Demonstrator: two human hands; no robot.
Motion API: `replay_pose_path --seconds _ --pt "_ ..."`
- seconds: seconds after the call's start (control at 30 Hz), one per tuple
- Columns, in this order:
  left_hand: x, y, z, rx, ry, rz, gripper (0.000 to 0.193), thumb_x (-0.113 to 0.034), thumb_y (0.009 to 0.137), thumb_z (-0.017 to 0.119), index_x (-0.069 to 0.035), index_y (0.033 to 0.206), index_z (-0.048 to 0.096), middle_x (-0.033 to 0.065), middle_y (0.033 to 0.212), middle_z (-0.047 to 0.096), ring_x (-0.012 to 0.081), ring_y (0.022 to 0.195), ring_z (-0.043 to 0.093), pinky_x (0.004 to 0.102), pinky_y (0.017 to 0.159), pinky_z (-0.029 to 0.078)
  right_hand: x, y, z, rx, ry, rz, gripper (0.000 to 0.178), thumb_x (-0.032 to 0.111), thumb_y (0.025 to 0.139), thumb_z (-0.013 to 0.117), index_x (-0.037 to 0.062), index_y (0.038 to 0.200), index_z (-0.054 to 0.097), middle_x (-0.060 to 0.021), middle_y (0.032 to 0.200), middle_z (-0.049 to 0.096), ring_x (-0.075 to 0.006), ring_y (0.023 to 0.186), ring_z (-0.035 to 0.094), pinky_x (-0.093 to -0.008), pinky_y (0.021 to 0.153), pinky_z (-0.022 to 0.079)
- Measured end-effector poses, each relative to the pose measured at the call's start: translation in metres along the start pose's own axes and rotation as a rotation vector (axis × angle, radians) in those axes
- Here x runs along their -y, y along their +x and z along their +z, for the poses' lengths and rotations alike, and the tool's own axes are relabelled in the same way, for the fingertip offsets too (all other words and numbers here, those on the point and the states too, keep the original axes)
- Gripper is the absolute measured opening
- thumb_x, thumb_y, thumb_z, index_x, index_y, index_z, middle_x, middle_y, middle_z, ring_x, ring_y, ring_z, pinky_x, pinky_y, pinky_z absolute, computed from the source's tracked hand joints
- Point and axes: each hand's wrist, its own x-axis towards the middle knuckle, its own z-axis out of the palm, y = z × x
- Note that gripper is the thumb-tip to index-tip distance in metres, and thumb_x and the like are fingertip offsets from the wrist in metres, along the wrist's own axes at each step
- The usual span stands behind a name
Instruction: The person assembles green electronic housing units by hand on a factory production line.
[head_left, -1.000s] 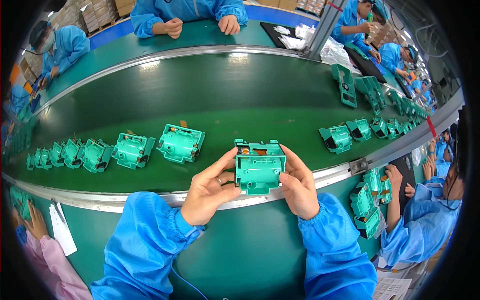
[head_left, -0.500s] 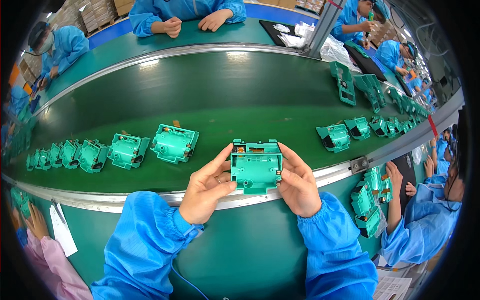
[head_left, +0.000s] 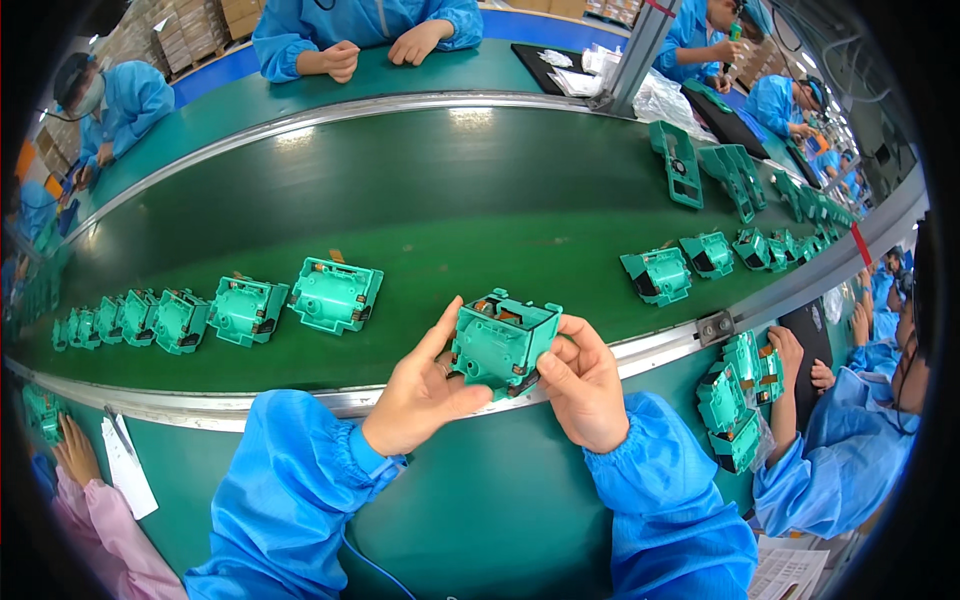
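Observation:
A green plastic housing (head_left: 503,343), open-faced with a dark-edged slot and a brownish part near its far side, is held up over the near rail of the belt. It sits tilted, its far edge slanting down to the right. My left hand (head_left: 420,390) supports its left and near side, the thumb lying along the near edge. My right hand (head_left: 583,385) grips its right side, thumb on the near right corner and fingers behind. The fingers under the housing are hidden.
A row of similar green housings (head_left: 247,309) lies on the belt (head_left: 430,170) at left, another housing (head_left: 660,275) heads a row at right. Larger green shells (head_left: 680,165) lie farther right. A metal rail (head_left: 650,352) runs along the near side. Co-workers in blue sit around; one co-worker's hand (head_left: 787,352) touches stacked housings.
Both hands have turned and tilted the housing, its far edge now slanting down to the right. The rows on the belt have shifted slightly left in view.

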Motion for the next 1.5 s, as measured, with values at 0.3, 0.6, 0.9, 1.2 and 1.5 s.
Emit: replay_pose_path --seconds 0.3,0.6,0.9,1.2,1.5 --pt "0.004 0.003 0.013 -0.093 0.562 0.308 0.100 -0.003 0.061 0.074 -0.001 0.137 0.010 0.0135 0.126 0.032 0.0248 0.120 0.035 0.0400 0.097 0.033 -0.001 -0.018 -0.006 0.092 -0.430 -0.236 0.029 -0.008 0.079 0.054 -0.0047 0.108 0.048 -0.0121 0.102 0.057 -0.0158 0.098 0.054 -0.0269 0.086 0.040" --pt "0.001 0.005 0.027 -0.172 0.677 0.443 0.090 -0.002 0.058 0.071 -0.001 0.133 0.021 0.0154 0.127 0.035 0.0271 0.119 0.037 0.0407 0.099 0.032 0.015 -0.017 -0.009 0.138 -0.426 -0.265 0.030 -0.007 0.078 0.057 -0.0052 0.106 0.050 -0.0129 0.103 0.056 -0.0190 0.101 0.053 -0.0296 0.089 0.039" --pt "-0.012 0.003 0.011 0.059 -0.970 -0.234 0.072 -0.056 0.077 0.038 -0.005 0.126 0.036 0.0224 0.120 0.044 0.0422 0.098 0.050 0.0466 0.076 0.046 0.057 0.009 -0.041 -0.500 -0.925 -0.739 0.031 0.001 0.078 0.056 0.0003 0.107 0.046 -0.0085 0.106 0.045 -0.0182 0.101 0.042 -0.0315 0.090 0.030" --pt "-0.005 0.021 0.031 -0.193 0.060 0.200 0.063 -0.029 0.078 0.059 0.000 0.128 0.034 0.0102 0.120 0.046 0.0206 0.109 0.045 0.0338 0.093 0.036 0.084 0.023 -0.137 -0.880 -1.276 -0.569 0.037 0.018 0.081 0.056 0.0011 0.113 0.046 -0.0149 0.112 0.046 -0.0271 0.106 0.042 -0.0343 0.093 0.031" --pt "-0.001 0.034 0.053 -0.593 1.367 0.441 0.063 -0.016 0.059 0.073 -0.006 0.116 0.049 0.0137 0.102 0.040 0.0270 0.091 0.040 0.0379 0.082 0.035 0.093 0.019 -0.129 -0.487 -1.444 -0.498 0.073 0.031 0.067 0.073 -0.0054 0.121 0.039 -0.0221 0.116 0.044 -0.0328 0.107 0.044 -0.0374 0.091 0.036"
